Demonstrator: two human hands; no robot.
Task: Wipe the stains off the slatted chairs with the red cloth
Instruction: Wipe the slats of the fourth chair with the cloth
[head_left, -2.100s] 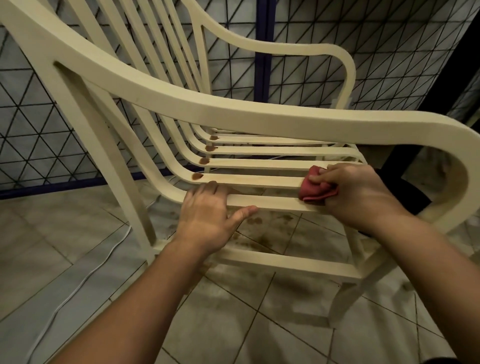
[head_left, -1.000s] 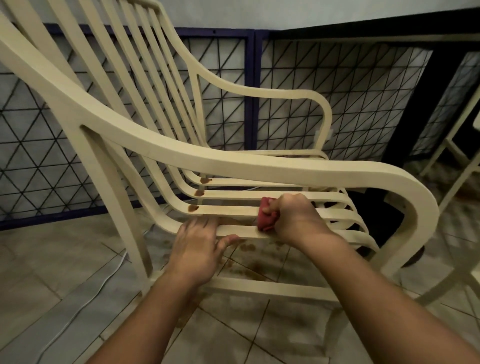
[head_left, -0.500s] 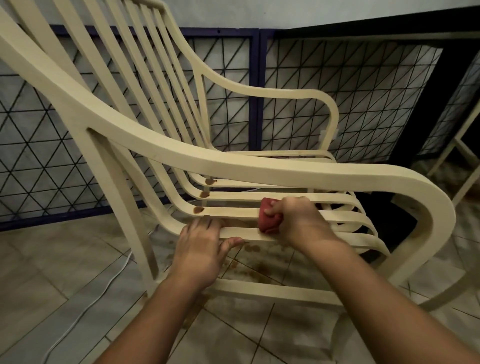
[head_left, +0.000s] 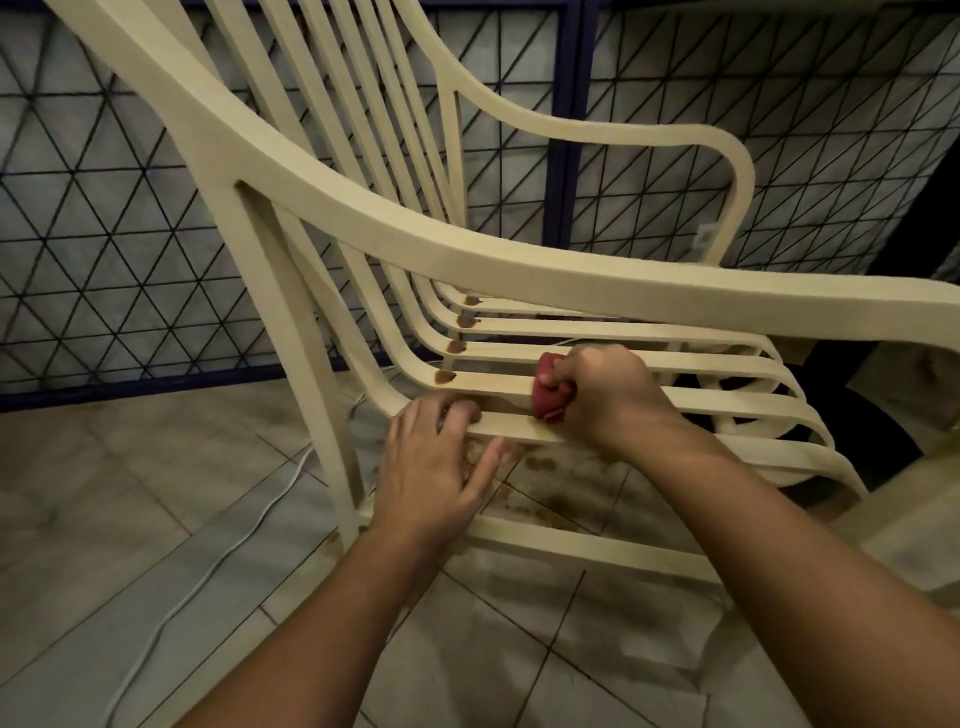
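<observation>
A cream slatted chair (head_left: 519, 270) fills the view, seen from its side under the near armrest. Brown stains (head_left: 444, 376) mark the seat slats where they curve up into the back. My right hand (head_left: 608, 397) is closed around the bunched red cloth (head_left: 548, 396), which presses on the nearest seat slats. My left hand (head_left: 436, 462) grips the nearest slat just left of the cloth, fingers over the top and thumb underneath.
Stained beige floor tiles (head_left: 550, 493) lie under the seat. A white cable (head_left: 218, 566) runs across the floor at the left. A blue-framed wire mesh panel (head_left: 104, 249) stands behind the chair. Part of another cream chair (head_left: 914, 525) shows at the right edge.
My right hand has slid the red cloth leftward along the slats, from near the front of the seat toward my left hand. The left hand has kept its grip on the nearest slat.
</observation>
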